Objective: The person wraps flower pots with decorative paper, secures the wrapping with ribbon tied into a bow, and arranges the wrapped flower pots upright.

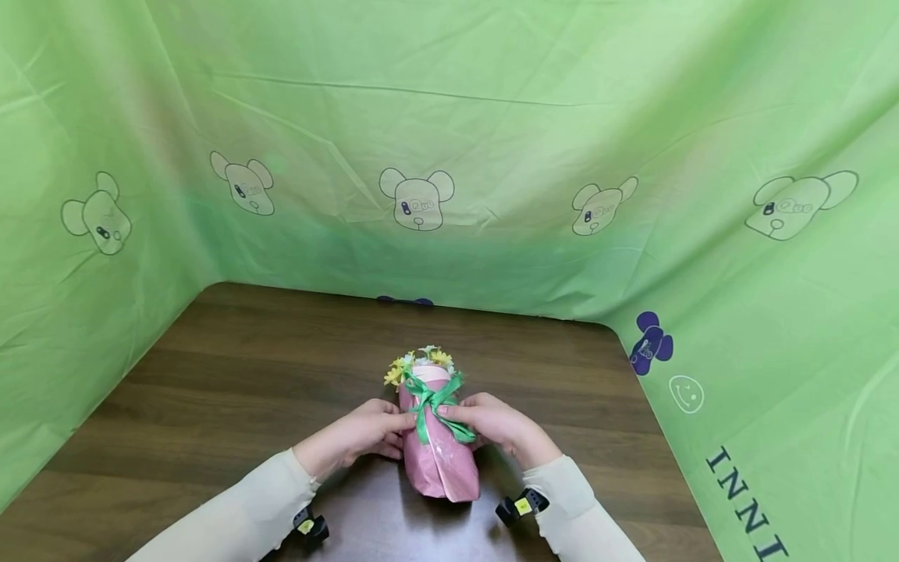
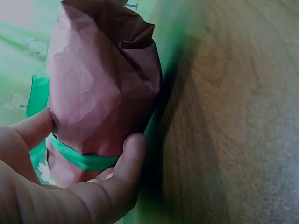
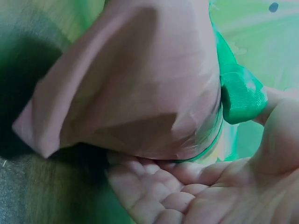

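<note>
A small bouquet (image 1: 441, 460) in pink wrapping paper lies at the front middle of the table, its flowers (image 1: 424, 361), yellow and white, pointing away from me. A green ribbon (image 1: 434, 398) is tied round it in a bow on the upper side. My left hand (image 1: 372, 429) grips the bouquet from the left. In the left wrist view, the thumb and fingers (image 2: 133, 149) lie on either side of the paper by the ribbon band. From the right, my right hand (image 1: 495, 425) holds it with the thumb on the bow and the fingers (image 3: 163, 186) curled beneath the paper.
The dark wooden table (image 1: 281, 343) is enclosed at the back and sides by a green cloth (image 1: 492, 94) printed with bear heads. A black wrist camera (image 1: 310, 525) sits on the left wrist, another black camera (image 1: 521, 506) on the right.
</note>
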Tool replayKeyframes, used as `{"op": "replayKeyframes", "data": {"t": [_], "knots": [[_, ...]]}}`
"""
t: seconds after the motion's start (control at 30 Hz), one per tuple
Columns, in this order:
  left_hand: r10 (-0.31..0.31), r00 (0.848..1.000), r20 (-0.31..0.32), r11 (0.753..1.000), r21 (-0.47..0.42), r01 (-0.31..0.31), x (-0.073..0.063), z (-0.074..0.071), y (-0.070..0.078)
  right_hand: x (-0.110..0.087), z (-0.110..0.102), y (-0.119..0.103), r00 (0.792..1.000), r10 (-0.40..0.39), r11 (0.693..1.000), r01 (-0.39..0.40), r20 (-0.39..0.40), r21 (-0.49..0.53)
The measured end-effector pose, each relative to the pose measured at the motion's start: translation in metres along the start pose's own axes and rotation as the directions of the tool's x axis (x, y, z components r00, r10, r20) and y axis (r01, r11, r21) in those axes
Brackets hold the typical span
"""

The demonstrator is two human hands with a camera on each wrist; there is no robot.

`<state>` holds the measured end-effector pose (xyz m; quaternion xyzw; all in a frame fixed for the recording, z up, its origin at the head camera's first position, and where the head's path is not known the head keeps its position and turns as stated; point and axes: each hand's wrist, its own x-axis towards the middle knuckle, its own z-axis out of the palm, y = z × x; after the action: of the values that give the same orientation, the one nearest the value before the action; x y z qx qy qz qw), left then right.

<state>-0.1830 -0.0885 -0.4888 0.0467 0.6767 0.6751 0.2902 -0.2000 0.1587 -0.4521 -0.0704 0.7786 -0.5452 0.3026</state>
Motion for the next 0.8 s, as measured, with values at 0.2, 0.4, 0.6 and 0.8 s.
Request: {"op": "replayKeyframes", "data": {"t": [0.2, 0.4, 0.6, 0.8], "knots": [[0.071, 0.997, -0.038, 0.997, -0.012, -0.071, 0.001, 0.000, 0.013, -0.007, -0.002, -0.012, 0.990, -0.116, 0.993, 0.112, -0.080, -0.046], [0.219, 0.972, -0.086, 0.970, 0.129, -0.207, -0.003, -0.001, 0.030, -0.013, -0.006, -0.021, 0.953, -0.261, 0.960, 0.239, -0.156, -0.147], [0.357, 0.927, -0.111, 0.905, 0.288, -0.314, -0.007, 0.000, 0.043, -0.017, -0.005, -0.024, 0.909, -0.356, 0.925, 0.310, -0.216, -0.221], [0.443, 0.883, -0.156, 0.840, 0.415, -0.348, -0.007, 0.003, 0.050, -0.020, -0.004, -0.024, 0.837, -0.459, 0.872, 0.361, -0.296, -0.332]]}}
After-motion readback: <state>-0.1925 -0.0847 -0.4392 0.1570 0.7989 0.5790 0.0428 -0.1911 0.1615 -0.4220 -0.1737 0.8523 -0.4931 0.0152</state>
